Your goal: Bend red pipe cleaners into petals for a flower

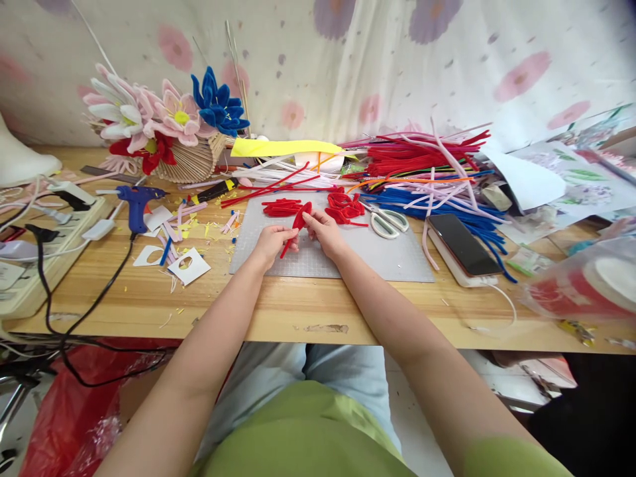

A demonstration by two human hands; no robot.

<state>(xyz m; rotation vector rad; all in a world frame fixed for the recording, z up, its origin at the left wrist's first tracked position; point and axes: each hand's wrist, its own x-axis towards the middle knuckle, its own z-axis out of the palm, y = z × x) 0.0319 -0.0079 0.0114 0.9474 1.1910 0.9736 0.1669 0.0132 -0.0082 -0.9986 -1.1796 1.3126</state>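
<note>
Centre frame, over the mat [377,255]: your left hand [271,244] and right hand [324,228] both pinch a red pipe-cleaner petal [298,222]. Light, soft, bendy; grip near its stem.

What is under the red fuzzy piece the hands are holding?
A grey cutting mat lies under the red fuzzy piece on the wooden table. The hands, left and right, cover part of the mat.

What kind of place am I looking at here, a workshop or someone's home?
Most likely a home craft desk for making pipe-cleaner flowers. Both hands bend a red pipe cleaner over a cutting mat; heaps of pipe cleaners, a glue gun and finished flowers sit against a floral cloth backdrop.
</note>
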